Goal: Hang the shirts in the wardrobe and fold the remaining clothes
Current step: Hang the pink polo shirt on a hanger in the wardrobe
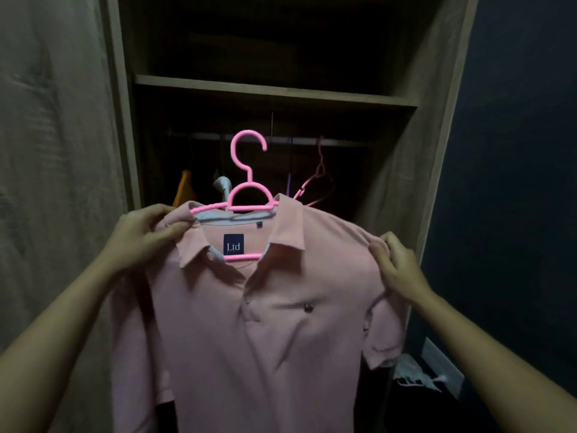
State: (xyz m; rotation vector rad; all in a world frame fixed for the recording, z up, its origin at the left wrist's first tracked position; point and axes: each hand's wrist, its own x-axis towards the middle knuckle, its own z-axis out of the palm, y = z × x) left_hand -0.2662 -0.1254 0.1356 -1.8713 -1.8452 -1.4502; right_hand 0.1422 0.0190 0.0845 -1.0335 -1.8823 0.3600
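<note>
Nearest: left hand (146, 232) pinching one shoulder of the pink polo shirt (265, 323) just beside the collar, thumb over the cloth. Right hand (396, 267) gripping the other shoulder near the sleeve seam. Soft knitted cloth, surely light and limp, sagging wherever unsupported, not fragile. Best taken at both shoulders, or by the neck of the hanger. Already dressed on a pink plastic hanger (248, 170), thin and stiff, raised in front of the open wardrobe (125, 120), apparently not yet on the rail (312, 140). Farther in, under a wooden shelf (274, 90): an empty pink hanger (318, 179), an orange garment (184, 189). At the left, a coarse curtain (46, 151).
</note>
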